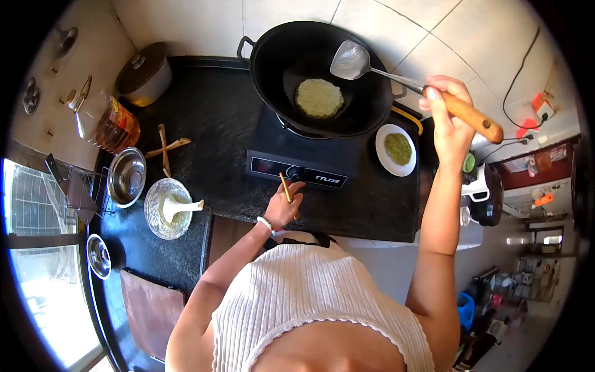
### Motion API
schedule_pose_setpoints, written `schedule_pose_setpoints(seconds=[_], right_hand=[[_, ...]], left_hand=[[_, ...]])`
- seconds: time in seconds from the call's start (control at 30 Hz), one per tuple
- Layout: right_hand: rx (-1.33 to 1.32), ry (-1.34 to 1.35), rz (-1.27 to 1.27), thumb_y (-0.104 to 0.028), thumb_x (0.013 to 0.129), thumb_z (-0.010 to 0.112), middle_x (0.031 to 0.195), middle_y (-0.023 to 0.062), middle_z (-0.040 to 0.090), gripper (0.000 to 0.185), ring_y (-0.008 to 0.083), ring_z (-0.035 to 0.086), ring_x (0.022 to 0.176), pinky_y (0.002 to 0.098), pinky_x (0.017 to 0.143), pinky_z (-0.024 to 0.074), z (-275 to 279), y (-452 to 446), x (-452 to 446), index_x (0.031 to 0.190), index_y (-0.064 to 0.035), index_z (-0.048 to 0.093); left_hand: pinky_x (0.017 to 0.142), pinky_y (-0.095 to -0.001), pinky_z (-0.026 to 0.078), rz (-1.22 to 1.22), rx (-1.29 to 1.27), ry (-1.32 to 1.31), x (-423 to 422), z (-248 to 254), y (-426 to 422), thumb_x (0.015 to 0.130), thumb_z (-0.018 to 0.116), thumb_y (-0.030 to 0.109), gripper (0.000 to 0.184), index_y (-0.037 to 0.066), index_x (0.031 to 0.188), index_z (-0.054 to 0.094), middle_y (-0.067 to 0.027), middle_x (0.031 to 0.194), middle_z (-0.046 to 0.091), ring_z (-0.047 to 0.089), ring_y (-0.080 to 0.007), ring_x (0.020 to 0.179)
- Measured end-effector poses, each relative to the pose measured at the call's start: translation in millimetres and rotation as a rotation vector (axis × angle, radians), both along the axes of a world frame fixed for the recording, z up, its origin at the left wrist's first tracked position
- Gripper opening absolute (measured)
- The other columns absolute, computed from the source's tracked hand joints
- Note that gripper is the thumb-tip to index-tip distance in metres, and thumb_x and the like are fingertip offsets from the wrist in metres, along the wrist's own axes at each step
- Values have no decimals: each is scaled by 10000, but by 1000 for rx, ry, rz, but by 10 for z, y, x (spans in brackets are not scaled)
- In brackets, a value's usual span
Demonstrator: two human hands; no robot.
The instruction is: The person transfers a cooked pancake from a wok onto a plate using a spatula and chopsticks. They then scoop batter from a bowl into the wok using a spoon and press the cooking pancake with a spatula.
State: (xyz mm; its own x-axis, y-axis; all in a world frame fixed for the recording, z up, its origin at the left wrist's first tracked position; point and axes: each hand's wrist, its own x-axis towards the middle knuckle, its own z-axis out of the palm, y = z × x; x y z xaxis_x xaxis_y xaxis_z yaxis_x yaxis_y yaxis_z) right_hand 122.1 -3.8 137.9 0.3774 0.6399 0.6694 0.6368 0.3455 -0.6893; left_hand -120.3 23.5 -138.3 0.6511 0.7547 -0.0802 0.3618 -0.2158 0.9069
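Observation:
A round, pale green pancake [319,98] lies in the black wok [273,74], which rests on the stove [300,161]. My right hand [451,118] is closed round the wooden handle of a metal spatula [351,61], whose blade is over the wok, up and right of the pancake. With my left hand [284,206] I hold chopsticks [286,188], and my fingers are at the stove's front knob [296,174]. Right of the stove, a white plate [396,168] bears a darker green pancake [398,149].
At the left are a bowl of batter [167,224] with a white utensil, a metal bowl [126,177], an oil bottle [105,121], a lidded pot [144,75], a wooden cross-shaped stand [166,149], a knife rack [80,192] and a board [150,313].

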Motion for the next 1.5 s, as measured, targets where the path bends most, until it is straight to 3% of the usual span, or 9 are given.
schedule_pose_setpoints(seconds=[0.1, 0.2, 0.47, 0.77, 0.87, 0.9, 1.17, 1.4, 1.5], right_hand=[[-5, -251, -59, 49, 767, 624, 959, 114, 600, 105, 196, 582, 902, 288, 794, 462, -91, -90, 74, 861, 10, 599], [-28, -443, -99, 50, 728, 658, 945, 100, 608, 144, 205, 599, 883, 290, 785, 466, -154, -156, 64, 846, -19, 611], [-26, -417, -110, 63, 692, 670, 958, 102, 604, 186, 224, 603, 887, 301, 799, 473, -413, -277, 27, 845, -25, 611], [2, -455, 65, 68, 659, 699, 1026, 105, 558, 289, 197, 612, 855, 276, 696, 518, -980, -149, -83, 905, -70, 639], [-129, -450, 150, 50, 677, 662, 1043, 116, 555, 286, 233, 606, 879, 300, 710, 514, -1138, -142, -131, 930, -79, 631], [-139, -494, 135, 25, 676, 660, 1036, 122, 553, 299, 266, 595, 897, 324, 730, 507, -1165, -142, -158, 952, -82, 616], [-96, -611, 153, -16, 670, 656, 1003, 117, 545, 272, 280, 578, 896, 363, 741, 507, -1177, -76, -422, 935, -48, 601], [-148, -444, 81, 16, 715, 621, 1059, 119, 528, 249, 271, 567, 919, 353, 777, 495, -1352, -55, -740, 957, -36, 596], [-149, -360, 62, 88, 683, 621, 1130, 138, 512, 429, 295, 567, 967, 358, 795, 501, -1385, -76, -786, 1084, -47, 556]], left_hand=[[774, -415, 461, -33, 76, 49, 27, -25, 16, 858, 458, 172, 355, 71, 1191, 525, -158, 954, 551, 575, -355, 838], [775, -414, 463, -37, 58, 61, 33, 31, 3, 856, 458, 172, 363, 76, 1200, 524, -169, 935, 564, 580, -366, 846], [845, -417, 449, -58, -153, 26, -10, 100, 43, 851, 444, 199, 376, 92, 1201, 530, -195, 1077, 581, 572, -385, 948], [870, -345, 449, 54, -293, -73, -341, -8, -28, 856, 454, 154, 343, 28, 1160, 554, -159, 1112, 596, 582, -282, 1017], [665, -271, 491, -2, -116, -96, -468, -161, -50, 902, 427, 145, 339, 15, 1200, 521, -109, 1099, 598, 597, -131, 751], [668, -263, 489, 14, -272, -65, -505, -148, -65, 914, 419, 155, 336, 29, 1210, 516, -100, 1099, 600, 589, -122, 754], [706, -290, 505, 87, -396, -104, -616, -61, -75, 890, 445, 158, 330, 36, 1181, 541, -103, 1087, 616, 612, -162, 798], [664, -268, 486, 22, -432, -203, -659, 3, -21, 923, 418, 192, 328, 19, 1177, 531, -99, 1030, 612, 580, -124, 733], [642, -260, 475, -7, -476, -289, -663, 16, 2, 934, 407, 235, 350, 5, 1166, 532, -111, 1008, 615, 571, -118, 719]])
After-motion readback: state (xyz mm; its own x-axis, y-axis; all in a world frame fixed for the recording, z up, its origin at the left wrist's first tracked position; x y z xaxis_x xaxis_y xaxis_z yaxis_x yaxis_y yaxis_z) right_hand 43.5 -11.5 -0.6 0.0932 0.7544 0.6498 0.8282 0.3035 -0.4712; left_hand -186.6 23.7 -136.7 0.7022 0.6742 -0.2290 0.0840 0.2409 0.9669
